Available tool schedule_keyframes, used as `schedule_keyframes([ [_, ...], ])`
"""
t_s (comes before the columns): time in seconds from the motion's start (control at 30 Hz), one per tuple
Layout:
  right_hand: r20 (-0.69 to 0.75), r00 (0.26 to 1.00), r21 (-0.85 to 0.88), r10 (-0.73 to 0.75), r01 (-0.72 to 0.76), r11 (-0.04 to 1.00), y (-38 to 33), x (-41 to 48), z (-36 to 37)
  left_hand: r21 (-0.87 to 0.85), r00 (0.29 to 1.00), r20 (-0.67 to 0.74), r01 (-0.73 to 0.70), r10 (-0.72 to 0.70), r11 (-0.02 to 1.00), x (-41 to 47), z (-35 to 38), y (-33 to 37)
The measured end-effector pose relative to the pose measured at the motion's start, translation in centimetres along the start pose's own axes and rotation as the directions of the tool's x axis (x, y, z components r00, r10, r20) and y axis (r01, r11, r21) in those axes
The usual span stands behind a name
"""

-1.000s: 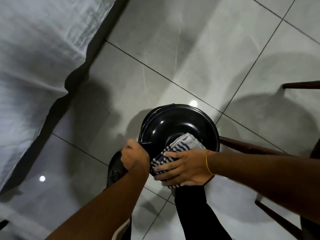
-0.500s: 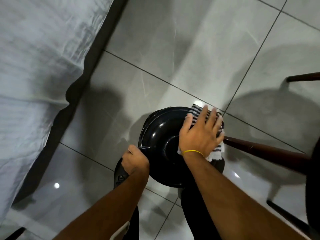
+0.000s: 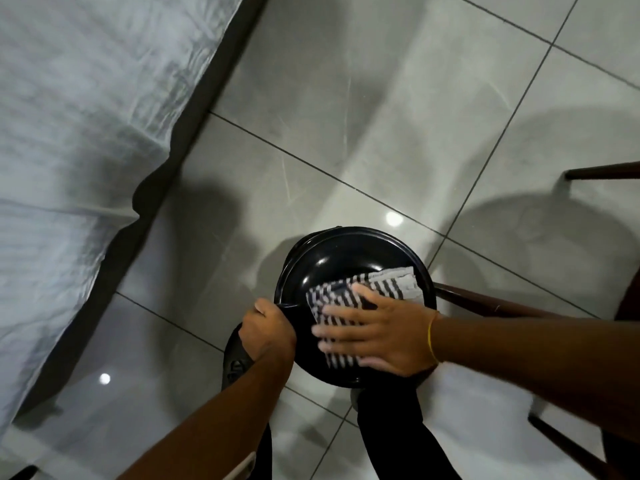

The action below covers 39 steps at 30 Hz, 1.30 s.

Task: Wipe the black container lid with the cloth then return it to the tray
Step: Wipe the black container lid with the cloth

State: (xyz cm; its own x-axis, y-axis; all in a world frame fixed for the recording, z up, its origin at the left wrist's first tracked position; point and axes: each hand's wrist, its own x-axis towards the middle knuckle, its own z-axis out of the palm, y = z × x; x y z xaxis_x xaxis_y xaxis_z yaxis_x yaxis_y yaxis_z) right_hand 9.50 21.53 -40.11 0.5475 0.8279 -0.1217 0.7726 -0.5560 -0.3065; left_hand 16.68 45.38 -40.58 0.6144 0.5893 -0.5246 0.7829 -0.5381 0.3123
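Note:
A round, glossy black container lid (image 3: 332, 261) is held above the tiled floor, hollow side up. My left hand (image 3: 268, 336) grips its left rim. A striped black-and-white cloth (image 3: 349, 299) lies across the lid's inner surface. My right hand (image 3: 381, 336), with a yellow band at the wrist, presses flat on the cloth with fingers spread, pointing left. No tray is in view.
A table edge with a pale plastic cover (image 3: 79, 140) runs along the left. Dark wooden chair rails (image 3: 491, 303) stand at the right. My legs in dark trousers (image 3: 394, 431) and a dark shoe (image 3: 235, 358) are below the lid, on the grey tile floor (image 3: 381, 116).
My right hand has swept the cloth from the lid's far right rim back toward its near left side. The left hand keeps its grip on the rim.

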Motion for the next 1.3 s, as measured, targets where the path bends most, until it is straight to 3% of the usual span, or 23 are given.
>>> schedule_keyframes([
  [0.1, 0.072, 0.966, -0.045, -0.247, 0.251, 0.967, 2.2, -1.7, -0.2, 0.003, 1.0, -0.006, -0.021, 0.021, 1.0, -0.2, -0.1, 0.4],
  [0.27, 0.098, 0.956, -0.064, -0.277, 0.284, 0.957, 2.8, -1.1, -0.5, 0.023, 0.999, -0.01, -0.037, 0.037, 0.999, -0.2, -0.3, 0.3],
  [0.4, 0.044, 0.997, -0.048, -0.06, 0.062, 0.997, 0.9, -0.2, -0.4, 0.028, 0.999, -0.028, -0.041, 0.042, 0.999, -0.3, -0.3, 0.4],
  [0.5, -0.061, 0.942, 0.05, 0.33, -0.327, 0.944, -2.2, 1.6, -0.1, 0.041, 0.998, -0.028, -0.049, 0.05, 0.998, -0.3, -0.3, 0.3],
  [0.53, -0.082, 0.876, 0.084, 0.475, -0.469, 0.879, -3.4, 2.4, 0.0, 0.038, 0.998, -0.024, -0.052, 0.053, 0.998, -0.3, -0.4, 0.3],
  [0.6, -0.087, 0.667, 0.141, 0.74, -0.727, 0.672, -6.1, 3.9, 0.1, -0.006, 0.999, -0.025, -0.045, 0.045, 0.999, -0.2, -0.3, 0.2],
  [0.7, -0.022, 0.234, 0.253, 0.972, -0.939, 0.232, -10.2, 7.5, 0.0, -0.032, 1.0, -0.023, -0.02, 0.019, 0.999, -0.6, -0.2, 0.3],
  [0.77, 0.033, -0.069, 0.311, 0.997, -0.947, -0.076, -11.6, 11.1, -0.3, -0.054, 1.0, -0.022, 0.014, -0.016, 0.998, -0.5, -0.1, 0.2],
  [0.83, 0.103, -0.322, 0.36, 0.941, -0.87, -0.337, -11.3, 14.8, -1.2, -0.057, 0.999, -0.011, 0.03, -0.03, 0.998, -0.4, -0.5, 0.3],
  [0.87, 0.14, -0.413, 0.383, 0.9, -0.816, -0.433, -10.9, 16.3, -1.7, -0.068, 1.0, -0.007, -0.022, 0.022, 0.997, -1.0, -0.3, 0.1],
  [0.9, 0.165, -0.467, 0.393, 0.869, -0.777, -0.492, -10.5, 17.4, -1.9, -0.007, 0.982, 0.08, -0.168, 0.168, 0.986, -1.8, 0.0, 0.2],
  [0.93, 0.182, -0.491, 0.396, 0.852, -0.756, -0.521, -10.4, 17.9, -2.0, -0.097, 0.888, 0.265, -0.364, 0.376, 0.927, -3.7, -0.4, 0.7],
  [0.97, 0.192, -0.488, 0.4, 0.852, -0.754, -0.522, -10.6, 18.0, -1.9, -0.134, 0.747, 0.418, -0.511, 0.516, 0.849, -4.7, -0.5, 0.0],
  [1.0, 0.181, -0.46, 0.401, 0.869, -0.772, -0.492, -10.8, 17.6, -1.7, -0.153, 0.73, 0.426, -0.524, 0.535, 0.838, -4.2, -0.1, 0.0],
  [1.07, 0.117, -0.333, 0.377, 0.936, -0.857, -0.352, -11.2, 15.9, -0.8, -0.026, 0.964, 0.105, -0.243, 0.245, 0.97, -1.7, 0.1, 0.2],
  [1.1, 0.081, -0.217, 0.356, 0.973, -0.905, -0.231, -11.3, 14.5, -0.4, 0.003, 0.993, 0.01, -0.122, 0.122, 0.993, -1.1, -0.5, 0.5],
  [1.13, 0.041, -0.06, 0.334, 0.997, -0.94, -0.07, -11.2, 12.9, -0.1, 0.051, 0.995, 0.009, -0.104, 0.103, 0.993, -0.6, -1.1, 1.1],
  [1.2, -0.049, 0.343, 0.252, 0.938, -0.905, 0.344, -10.1, 8.9, 0.4, 0.053, 0.989, 0.016, -0.148, 0.148, 0.988, -0.5, -1.0, 1.0],
  [1.27, -0.055, 0.725, 0.129, 0.687, -0.677, 0.725, -7.2, 5.0, 0.3, 0.053, 0.986, 0.032, -0.165, 0.163, 0.985, -0.9, -0.9, 1.3],
  [1.3, -0.032, 0.859, 0.076, 0.511, -0.508, 0.858, -5.3, 3.6, 0.0, 0.048, 0.986, 0.024, -0.165, 0.164, 0.985, -0.9, -0.9, 1.2],
])
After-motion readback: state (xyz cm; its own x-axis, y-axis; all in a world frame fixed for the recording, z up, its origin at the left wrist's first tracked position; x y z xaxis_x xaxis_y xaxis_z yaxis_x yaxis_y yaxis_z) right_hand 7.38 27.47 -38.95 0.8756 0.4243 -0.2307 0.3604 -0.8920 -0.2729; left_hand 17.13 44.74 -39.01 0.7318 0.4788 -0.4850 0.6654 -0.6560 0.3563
